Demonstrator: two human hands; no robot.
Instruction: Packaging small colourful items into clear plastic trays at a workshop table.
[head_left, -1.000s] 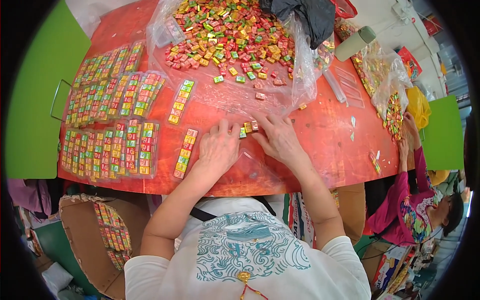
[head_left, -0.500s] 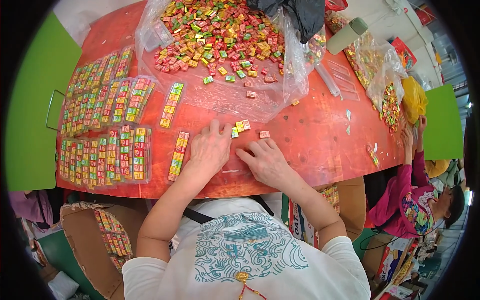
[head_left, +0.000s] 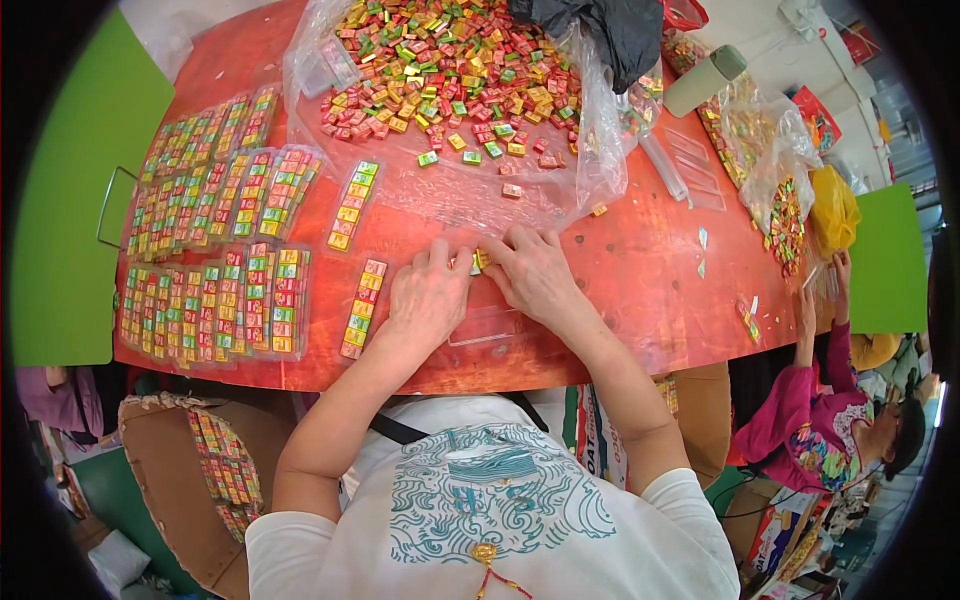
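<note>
My left hand (head_left: 430,292) and my right hand (head_left: 537,272) meet over the red table, fingers bent and closed around a short row of tiny printed boxes (head_left: 478,262). Yellow and green faces show between the fingertips; the rest of the row is covered by my hands. Below them, a clear plastic tray (head_left: 487,332) lies flat, its outline faint. Left of my left hand is a narrow tray filled with a row of boxes (head_left: 362,310). Another filled tray (head_left: 353,206) lies farther back.
A heap of loose boxes (head_left: 450,75) spreads on clear plastic sheeting (head_left: 440,200). Overlapping filled trays (head_left: 215,305) cover the table's left. A bottle (head_left: 706,80) stands back right. A co-worker (head_left: 830,420) sits right. An open carton (head_left: 165,470) is below the table's left edge.
My right hand has moved up and inward against the boxes beside my left hand. The single red box by its fingertips is now hidden. The view has shifted slightly.
</note>
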